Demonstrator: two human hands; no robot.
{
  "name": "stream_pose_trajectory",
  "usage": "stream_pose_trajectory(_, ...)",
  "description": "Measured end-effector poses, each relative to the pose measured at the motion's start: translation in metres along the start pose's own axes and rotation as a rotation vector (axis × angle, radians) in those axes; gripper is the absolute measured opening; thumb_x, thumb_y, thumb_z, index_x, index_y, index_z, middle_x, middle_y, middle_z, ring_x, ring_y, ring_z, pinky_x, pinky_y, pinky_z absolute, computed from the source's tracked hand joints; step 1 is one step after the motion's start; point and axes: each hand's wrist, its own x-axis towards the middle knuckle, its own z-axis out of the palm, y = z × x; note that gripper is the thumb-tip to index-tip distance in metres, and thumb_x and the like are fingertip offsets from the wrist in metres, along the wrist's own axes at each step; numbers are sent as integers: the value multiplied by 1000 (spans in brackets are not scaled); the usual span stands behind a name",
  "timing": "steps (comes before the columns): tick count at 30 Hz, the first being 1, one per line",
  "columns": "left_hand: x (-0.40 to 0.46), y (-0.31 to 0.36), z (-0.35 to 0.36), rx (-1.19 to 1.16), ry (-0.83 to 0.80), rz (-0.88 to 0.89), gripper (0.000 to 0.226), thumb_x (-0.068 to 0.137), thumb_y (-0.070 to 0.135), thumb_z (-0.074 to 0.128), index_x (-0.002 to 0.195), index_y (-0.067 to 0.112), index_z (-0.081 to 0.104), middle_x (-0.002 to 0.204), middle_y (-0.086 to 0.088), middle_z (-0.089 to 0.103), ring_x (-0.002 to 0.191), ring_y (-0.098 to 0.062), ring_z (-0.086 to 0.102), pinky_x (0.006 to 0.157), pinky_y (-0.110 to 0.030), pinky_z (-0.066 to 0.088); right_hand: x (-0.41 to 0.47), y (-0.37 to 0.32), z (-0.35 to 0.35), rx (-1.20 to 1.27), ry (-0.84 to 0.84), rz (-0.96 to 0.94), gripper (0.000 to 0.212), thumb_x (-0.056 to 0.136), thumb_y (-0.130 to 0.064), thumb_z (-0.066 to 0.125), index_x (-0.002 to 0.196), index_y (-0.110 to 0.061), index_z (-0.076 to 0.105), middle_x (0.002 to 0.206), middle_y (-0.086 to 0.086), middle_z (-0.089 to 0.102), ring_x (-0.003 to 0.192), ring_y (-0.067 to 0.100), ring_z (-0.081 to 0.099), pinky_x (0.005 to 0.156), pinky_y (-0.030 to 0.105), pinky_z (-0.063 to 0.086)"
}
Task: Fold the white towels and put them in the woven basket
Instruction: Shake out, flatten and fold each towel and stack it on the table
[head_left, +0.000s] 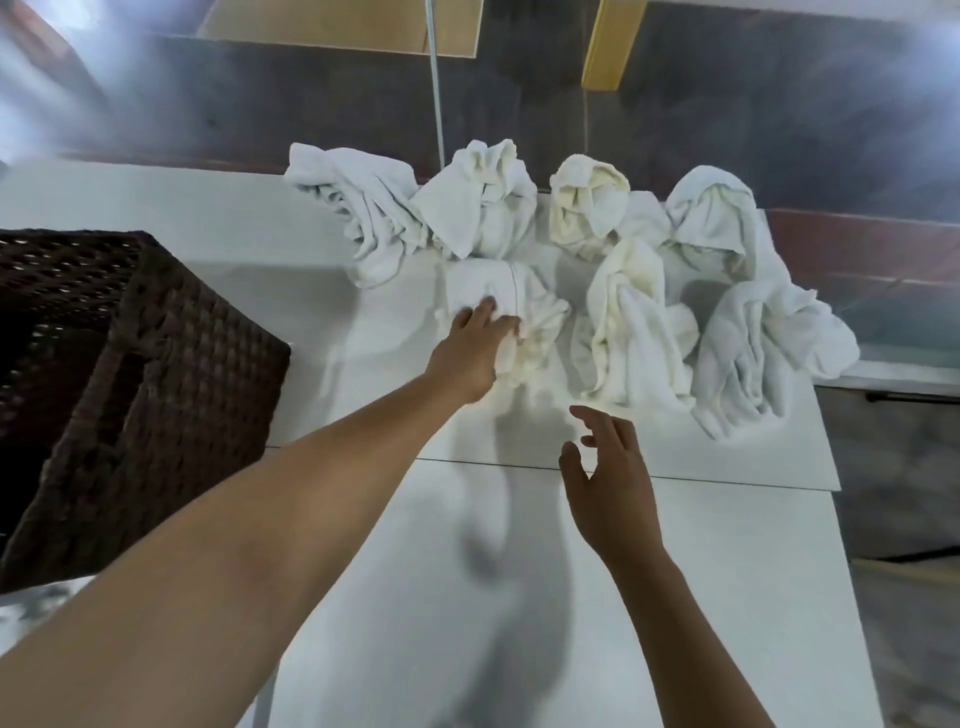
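1. The left hand (470, 353) reaches forward over the white table (701, 545) and lies on a crumpled white towel (524, 322). Its fingers curl round a fold of this towel and grip it.
2. The gripped towel rests on the table, near the middle, just in front of the other towels.
3. The right hand (613, 483) is above the table, nearer to the person and a little to the right of the gripped towel. Its fingers are spread and a little bent. It holds nothing and touches no towel.
4. More crumpled towels stand in a group at the far part of the table: the far left towel (353, 208), the knotted-looking towel (483, 208) beside it, the cream towel (587, 208), the far right towel (711, 218), the tall cream towel (634, 322) and the right front towel (763, 353). Many of them touch each other. None of them is folded.
5. The woven basket (171, 374) is dark brown and stands at the left side of the table, well apart from the towels. What can be seen of its inside is dark, and I cannot tell what is in it.
6. Behind the table is a dark grey wall (260, 104), with a thin pale cable (435, 78) hanging down in front of it.
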Motion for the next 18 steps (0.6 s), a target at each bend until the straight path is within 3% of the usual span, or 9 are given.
stream_pose_trajectory(2, -20, -6, 13, -32, 67, 26, 76, 83, -13, 53, 143, 32, 39, 165, 4, 11, 150, -27, 13, 76, -38, 46, -2, 3, 4, 21, -4, 9, 41, 97, -22, 60, 137, -33, 53, 120, -17, 47, 107, 6, 59, 88, 38, 54)
stream_pose_trajectory(4, -43, -9, 24, -46, 114, 39, 78, 82, -16, 49, 141, 33, 41, 165, 7, 14, 150, -25, 15, 76, -37, 49, -2, 2, 8, 34, -4, 0, 41, 97, -21, 61, 136, -32, 54, 120, -14, 49, 107, 8, 59, 89, 40, 54)
stream_pose_trajectory(10, -135, -15, 62, -79, 157, 43, 73, 87, -4, 55, 144, 38, 42, 165, 10, 22, 151, -25, 22, 97, -42, 51, -14, -11, 23, 18, -56, -26, 45, 95, -16, 62, 136, -32, 52, 120, -8, 53, 106, 15, 59, 92, 43, 53)
stream_pose_trajectory(15, -211, -14, 86, -102, 178, 19, 58, 96, 4, 45, 147, 33, 43, 162, 8, 32, 150, -22, 28, 97, -41, 47, -53, -6, 45, -228, -346, -243, 83, 86, 3, 60, 152, -42, 39, 139, -1, 46, 124, 19, 50, 101, 31, 37)
stream_pose_trajectory(18, -247, -17, 96, -141, 166, -43, 56, 100, 8, 44, 152, 28, 37, 157, 8, 41, 146, -18, 35, 100, -39, 47, -89, -5, 55, -282, -403, -257, 83, 86, -3, 63, 153, -44, 35, 135, -4, 53, 117, 20, 55, 93, 32, 38)
